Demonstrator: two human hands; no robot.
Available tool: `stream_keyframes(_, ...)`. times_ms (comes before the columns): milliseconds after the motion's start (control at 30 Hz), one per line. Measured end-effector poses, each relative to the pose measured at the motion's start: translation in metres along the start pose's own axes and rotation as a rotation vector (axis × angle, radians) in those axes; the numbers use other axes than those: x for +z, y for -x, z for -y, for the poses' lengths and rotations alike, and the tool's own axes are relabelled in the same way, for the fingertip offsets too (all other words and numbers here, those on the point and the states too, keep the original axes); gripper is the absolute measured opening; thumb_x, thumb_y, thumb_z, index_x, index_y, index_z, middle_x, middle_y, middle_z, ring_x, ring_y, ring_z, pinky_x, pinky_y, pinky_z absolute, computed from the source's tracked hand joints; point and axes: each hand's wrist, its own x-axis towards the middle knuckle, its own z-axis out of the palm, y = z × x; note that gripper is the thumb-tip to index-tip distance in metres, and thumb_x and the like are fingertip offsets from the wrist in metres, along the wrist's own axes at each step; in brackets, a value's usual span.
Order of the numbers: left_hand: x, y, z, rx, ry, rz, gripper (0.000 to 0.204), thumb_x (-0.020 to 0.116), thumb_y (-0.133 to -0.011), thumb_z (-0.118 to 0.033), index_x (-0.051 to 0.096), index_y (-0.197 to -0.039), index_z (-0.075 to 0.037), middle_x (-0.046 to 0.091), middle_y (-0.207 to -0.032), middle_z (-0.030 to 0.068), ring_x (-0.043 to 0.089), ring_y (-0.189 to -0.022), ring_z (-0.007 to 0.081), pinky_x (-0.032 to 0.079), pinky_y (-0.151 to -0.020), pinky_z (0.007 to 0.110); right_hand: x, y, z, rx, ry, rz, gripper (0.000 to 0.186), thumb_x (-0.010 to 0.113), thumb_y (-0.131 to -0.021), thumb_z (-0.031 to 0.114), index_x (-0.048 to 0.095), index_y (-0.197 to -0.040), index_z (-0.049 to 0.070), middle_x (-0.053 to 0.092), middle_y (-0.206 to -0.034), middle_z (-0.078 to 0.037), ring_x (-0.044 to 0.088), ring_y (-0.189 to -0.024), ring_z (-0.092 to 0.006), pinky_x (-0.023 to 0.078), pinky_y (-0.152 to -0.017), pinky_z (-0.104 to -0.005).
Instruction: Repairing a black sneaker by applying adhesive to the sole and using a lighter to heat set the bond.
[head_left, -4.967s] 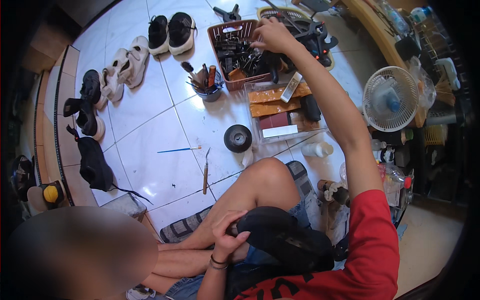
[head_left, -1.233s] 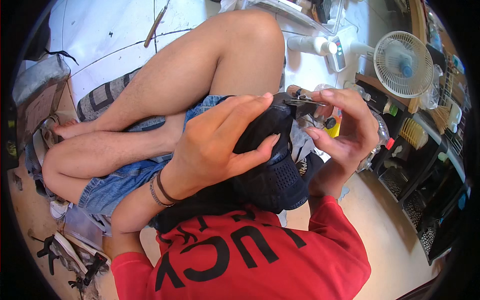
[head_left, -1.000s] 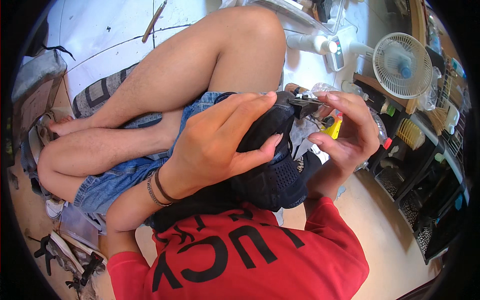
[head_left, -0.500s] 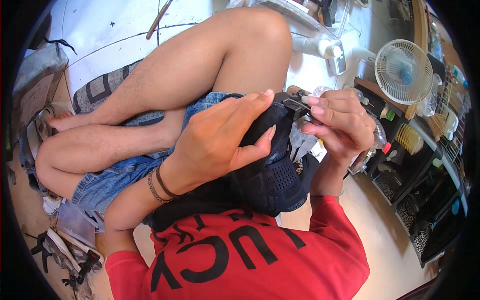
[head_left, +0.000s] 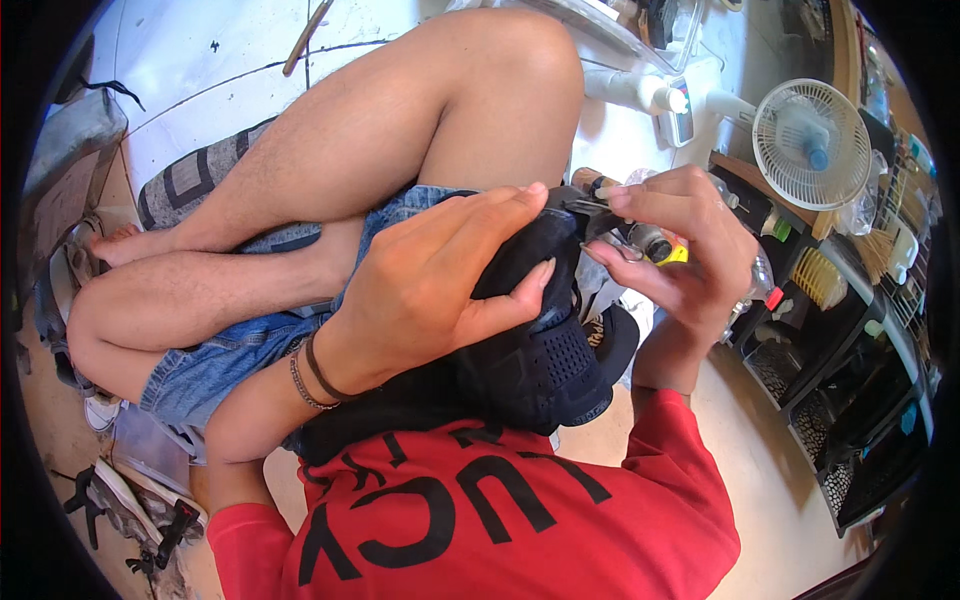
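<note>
While the left hand (head_left: 420,285) grasps the black mesh-sided shoe (head_left: 570,370), the right hand (head_left: 695,240) pinches a small metal clip (head_left: 584,208) at the shoe's edge, not yet released.

The shoe (head_left: 535,365) is black, with a dotted pattern of small holes across part of its upper, and the clip (head_left: 590,207) at its end shows silvery metal. Big black letters run over the red shirt (head_left: 640,520), above faded blue denim shorts (head_left: 205,372), while the mat (head_left: 205,180) carries dark squares on mottled grey. Thin dark lines cross the white tiles (head_left: 215,75), the white fan (head_left: 790,150) has a blue centre, and a clear bottle (head_left: 760,278) wears a red cap (head_left: 774,298).
</note>
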Motion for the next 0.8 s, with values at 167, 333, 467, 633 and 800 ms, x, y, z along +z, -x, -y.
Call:
stream_keyframes(167,0.002,-0.002,-0.007,-0.012,0.010,0.012,0.053,0.083,-0.070,-0.005,0.064,-0.118,0.005,0.070,-0.110,0.0186,0.072,-0.096,0.0297,0.057,-0.083,0.034,-0.017,-0.017,0.017,0.010,0.237,0.272,0.036,0.080,-0.064,0.007,0.069,-0.097,0.001,0.065,-0.087,-0.009,0.063,-0.080,-0.0250,0.049,-0.067,-0.0361)
stream_keyframes(333,0.004,-0.002,-0.009,-0.005,-0.014,0.000,0.052,0.083,-0.070,-0.005,0.064,-0.117,0.004,0.071,-0.108,0.0183,0.071,-0.095,0.0303,0.057,-0.083,0.034,-0.015,-0.017,0.020,-0.079,0.357,0.375,0.038,0.075,-0.067,0.005,0.067,-0.105,0.001,0.062,-0.091,-0.008,0.061,-0.086,-0.0259,0.050,-0.073,-0.0381)
stream_keyframes(467,0.002,0.000,-0.007,-0.018,-0.012,-0.003,0.050,0.082,-0.071,-0.005,0.064,-0.117,0.004,0.071,-0.106,0.0183,0.071,-0.093,0.0306,0.057,-0.081,0.034,-0.010,-0.017,0.016,-0.187,0.416,0.423,0.038,0.073,-0.068,0.006,0.066,-0.105,-0.002,0.060,-0.089,-0.009,0.061,-0.084,-0.0260,0.050,-0.074,-0.0374)
stream_keyframes(633,0.004,0.003,-0.004,-0.026,-0.028,-0.007,0.047,0.081,-0.071,-0.005,0.064,-0.114,0.004,0.071,-0.104,0.0182,0.071,-0.091,0.0312,0.057,-0.080,0.034,-0.005,-0.012,-0.001,-0.315,0.406,0.434,0.039,0.071,-0.068,0.007,0.065,-0.104,-0.005,0.059,-0.088,-0.009,0.062,-0.084,-0.0257,0.051,-0.074,-0.0368)
stream_keyframes(800,0.003,0.002,-0.001,-0.030,-0.027,-0.016,0.047,0.081,-0.071,-0.005,0.064,-0.114,0.004,0.071,-0.105,0.0183,0.071,-0.091,0.0307,0.057,-0.080,0.034,-0.003,-0.015,-0.005,-0.366,0.376,0.403,0.037,0.072,-0.068,0.007,0.067,-0.102,-0.005,0.061,-0.090,-0.010,0.063,-0.083,-0.0255,0.051,-0.072,-0.0364)
